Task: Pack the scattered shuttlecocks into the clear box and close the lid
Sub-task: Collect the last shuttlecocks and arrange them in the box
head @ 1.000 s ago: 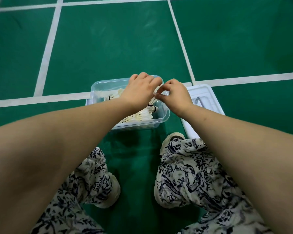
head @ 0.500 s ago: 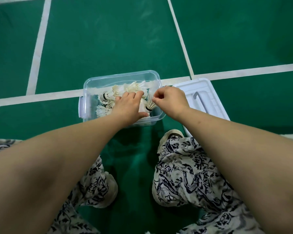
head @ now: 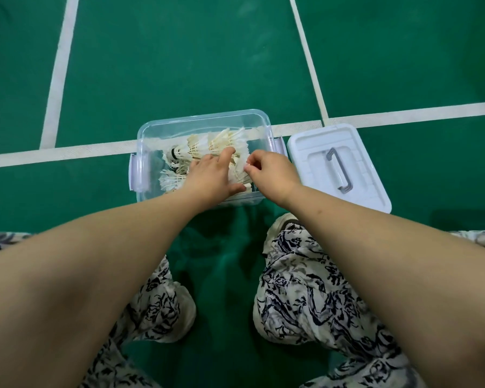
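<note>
The clear box (head: 202, 116) sits lidless on the green floor ahead of my knees, with several white feather shuttlecocks (head: 198, 149) piled inside. My left hand (head: 212, 176) lies palm down on the pile, its fingers spread and its thumb by the near wall. Just to its right, my right hand (head: 273, 171) pinches the feathers of a shuttlecock (head: 240, 169) between thumb and fingertips, over the right part of the box. The hands hide the shuttlecocks beneath them. The white lid (head: 305, 147), with a grey handle, lies flat on the floor right of the box.
White court lines (head: 59, 154) cross the green floor behind and beside the box. My patterned trouser legs (head: 305, 292) and a pale shoe (head: 284, 222) are close to the box's near side.
Both hands came back from the box's far rim and down onto the shuttlecocks inside. The left hand flattened on the pile. More of the box interior shows.
</note>
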Available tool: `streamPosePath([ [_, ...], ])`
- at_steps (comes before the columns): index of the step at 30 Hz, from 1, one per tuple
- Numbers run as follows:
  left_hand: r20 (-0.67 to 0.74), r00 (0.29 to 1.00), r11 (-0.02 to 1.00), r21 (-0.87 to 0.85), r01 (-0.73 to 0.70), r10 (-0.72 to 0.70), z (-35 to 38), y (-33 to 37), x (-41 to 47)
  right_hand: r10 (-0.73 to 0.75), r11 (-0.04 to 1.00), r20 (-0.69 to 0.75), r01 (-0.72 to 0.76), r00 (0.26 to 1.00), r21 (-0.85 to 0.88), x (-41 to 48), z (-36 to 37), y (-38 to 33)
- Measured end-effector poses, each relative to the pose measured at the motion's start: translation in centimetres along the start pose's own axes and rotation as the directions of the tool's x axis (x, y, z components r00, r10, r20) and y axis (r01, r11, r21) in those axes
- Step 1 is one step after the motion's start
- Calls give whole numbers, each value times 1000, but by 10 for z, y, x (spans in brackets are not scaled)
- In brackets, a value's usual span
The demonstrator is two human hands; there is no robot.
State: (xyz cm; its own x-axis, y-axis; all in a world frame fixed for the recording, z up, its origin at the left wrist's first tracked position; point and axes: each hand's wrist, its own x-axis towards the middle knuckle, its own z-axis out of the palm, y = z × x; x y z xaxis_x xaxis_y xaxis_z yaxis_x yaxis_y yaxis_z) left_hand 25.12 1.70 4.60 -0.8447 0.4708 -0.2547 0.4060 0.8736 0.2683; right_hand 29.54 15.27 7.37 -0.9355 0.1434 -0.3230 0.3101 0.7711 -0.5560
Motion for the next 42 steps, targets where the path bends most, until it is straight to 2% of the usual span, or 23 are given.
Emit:
streamPosePath([
  [4, 21, 1000, 1000, 5, 1, -1, 2, -5, 1, -9, 992, 32, 13, 999, -128, 4, 8, -2],
  [9, 48, 999, 1000, 0, 7, -7, 3, -11, 1, -60, 928, -27, 46, 998, -370, 5, 15, 4],
  [18, 119, 993, 1000, -27, -10, 14, 2, -15, 0, -24, 831, 12, 26, 1000, -556, -1, 11, 9],
  [23, 133, 991, 999, -44, -16, 22, 1, -17, 2, -65, 784, -16, 41, 998, -619, 5, 8, 7],
  [33, 153, 988, 995, 89, -37, 23, 3, -7, 12, -124, 766, 28, 114, 992, -632, 16, 8, 16],
  [37, 35, 997, 997, 36, -63, 62, -6, 11, 15, -168, 868, 32, 164, 985, -468, 12, -1, 24],
  [40, -89, 991, 992, -67, -107, 101, -15, 31, 24, -169, 934, -93, 129, 981, -334, 8, -12, 29],
  [42, -109, 986, 984, -111, -137, 125, -21, 47, 32, -112, 963, -168, 65, 979, -262, 8, -25, 33],
])
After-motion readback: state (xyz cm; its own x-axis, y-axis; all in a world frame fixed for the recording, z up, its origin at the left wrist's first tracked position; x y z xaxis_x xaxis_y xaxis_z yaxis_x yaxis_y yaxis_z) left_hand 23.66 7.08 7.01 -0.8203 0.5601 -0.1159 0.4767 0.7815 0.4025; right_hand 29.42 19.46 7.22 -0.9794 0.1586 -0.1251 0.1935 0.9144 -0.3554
